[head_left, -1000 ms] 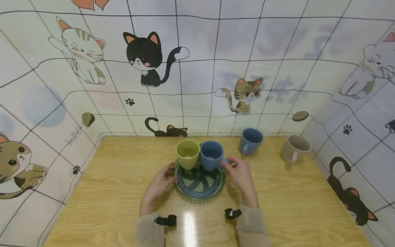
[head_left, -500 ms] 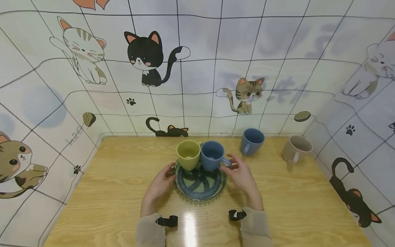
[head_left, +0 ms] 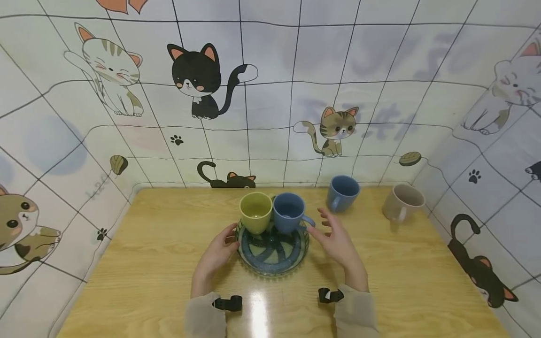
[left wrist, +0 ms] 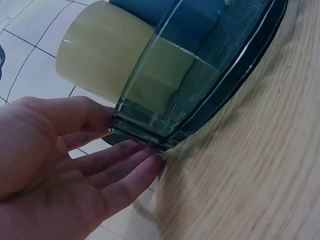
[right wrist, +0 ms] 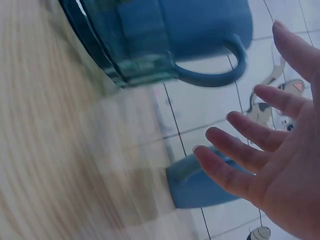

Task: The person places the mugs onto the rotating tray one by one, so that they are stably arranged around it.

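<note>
A round green-tinted glass dish (head_left: pixel 272 268) with a dark swirl pattern sits on the table. Side by side in its far part stand a yellow-green mug (head_left: pixel 255 215) and a blue mug (head_left: pixel 288 215), both upright. My left hand (head_left: pixel 217 252) pinches the dish's left edge, thumb at the top of the wall and fingers beneath, as the left wrist view shows at the glass wall (left wrist: pixel 165 112). To the right of the blue mug, my right hand (head_left: pixel 338 241) has its fingers spread. In the right wrist view there is a gap between it and the mug's handle (right wrist: pixel 215 79).
Another blue mug (head_left: pixel 343 193) stands at the table's back edge, right of the dish. Farther right is a beige mug (head_left: pixel 403 202). A cat-print sheet (head_left: pixel 270 94) rises behind the wooden table (head_left: pixel 148 263) and along its sides.
My right hand has let go of the blue mug's handle and moved off to the right, its fingers opening. The left hand, dish and mugs stay in place.
</note>
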Available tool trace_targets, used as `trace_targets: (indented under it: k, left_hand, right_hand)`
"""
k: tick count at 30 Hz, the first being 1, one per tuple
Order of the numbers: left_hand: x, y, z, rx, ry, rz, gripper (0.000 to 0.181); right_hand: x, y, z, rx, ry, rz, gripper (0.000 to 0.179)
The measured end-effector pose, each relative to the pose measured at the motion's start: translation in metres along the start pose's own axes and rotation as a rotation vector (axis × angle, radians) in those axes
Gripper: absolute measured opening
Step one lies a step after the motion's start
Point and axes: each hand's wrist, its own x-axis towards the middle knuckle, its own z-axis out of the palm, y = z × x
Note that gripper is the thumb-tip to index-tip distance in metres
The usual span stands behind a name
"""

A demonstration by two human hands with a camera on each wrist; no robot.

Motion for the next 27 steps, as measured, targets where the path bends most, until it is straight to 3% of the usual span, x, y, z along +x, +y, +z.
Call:
trace_targets:
  k: [10, 18, 27]
  left_hand:
    - [-0.002, -0.002, 0.001, -0.013, 0.002, 0.017, 0.057]
    - [-0.001, -0.003, -0.001, -0.050, -0.017, 0.022, 0.062]
    - [-0.001, -0.002, -0.002, -0.038, -0.010, -0.007, 0.060]
  right_hand:
    - [-0.010, 0.015, -0.031, -0.036, 0.107, 0.011, 0.059]
    - [-0.022, 0.024, -0.062, 0.002, 0.231, 0.108, 0.052]
    - [-0.019, 0.036, -0.069, 0.031, 0.294, 0.144, 0.046]
